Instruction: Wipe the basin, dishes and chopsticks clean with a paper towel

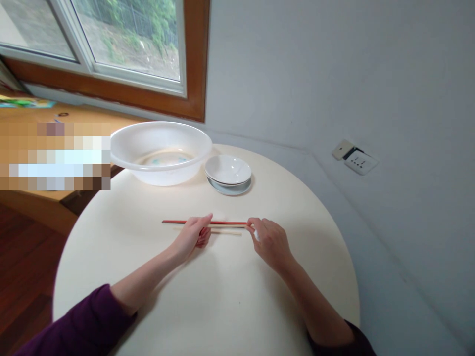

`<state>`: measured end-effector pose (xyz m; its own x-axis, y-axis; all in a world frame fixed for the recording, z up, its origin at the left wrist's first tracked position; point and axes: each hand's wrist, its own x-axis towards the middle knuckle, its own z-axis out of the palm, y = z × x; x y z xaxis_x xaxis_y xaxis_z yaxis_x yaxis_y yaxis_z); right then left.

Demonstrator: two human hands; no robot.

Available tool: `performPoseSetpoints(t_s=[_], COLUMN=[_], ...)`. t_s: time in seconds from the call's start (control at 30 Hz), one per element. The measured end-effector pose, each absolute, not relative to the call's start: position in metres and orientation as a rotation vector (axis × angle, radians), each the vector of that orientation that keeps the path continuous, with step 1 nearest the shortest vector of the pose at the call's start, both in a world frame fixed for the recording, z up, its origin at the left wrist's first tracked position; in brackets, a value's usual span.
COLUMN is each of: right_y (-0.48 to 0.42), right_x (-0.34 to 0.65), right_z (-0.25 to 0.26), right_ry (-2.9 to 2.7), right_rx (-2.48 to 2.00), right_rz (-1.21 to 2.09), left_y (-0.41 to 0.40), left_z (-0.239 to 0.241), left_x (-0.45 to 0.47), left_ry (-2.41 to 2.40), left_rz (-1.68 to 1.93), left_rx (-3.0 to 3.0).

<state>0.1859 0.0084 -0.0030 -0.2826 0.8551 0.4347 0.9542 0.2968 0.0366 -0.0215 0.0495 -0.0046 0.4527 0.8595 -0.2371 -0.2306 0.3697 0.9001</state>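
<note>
Two chopsticks lie across the middle of a round cream table (222, 296): a red one (178, 222) and a pale wooden one (230, 232). My left hand (193, 235) curls over their middle, fingers bent around them. My right hand (269, 242) pinches their right ends, and something small and white shows between its fingers. Both sleeves are dark purple.
A large translucent white basin (161, 151) with a little water stands at the table's far edge. To its right is a stack of shallow white dishes (228, 173). A wooden desk (44, 198) and a window (111, 44) are at the left, a wall socket (356, 158) at the right.
</note>
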Motion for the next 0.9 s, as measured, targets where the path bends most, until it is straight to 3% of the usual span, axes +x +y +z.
performPoseSetpoints(t_s=[0.3,0.9], right_y=[0.010,0.015], right_x=[0.188,0.183], right_z=[-0.004,-0.005], right_ry=[-2.125,-1.091], right_rx=[-1.647,-1.213], right_rz=[-0.285,0.905], left_y=[0.053,0.049], left_z=[-0.010,-0.008], left_x=[-0.021,-0.016], left_ry=[0.931,0.807], left_rz=[0.879,0.874], left_rx=[1.101,1.106])
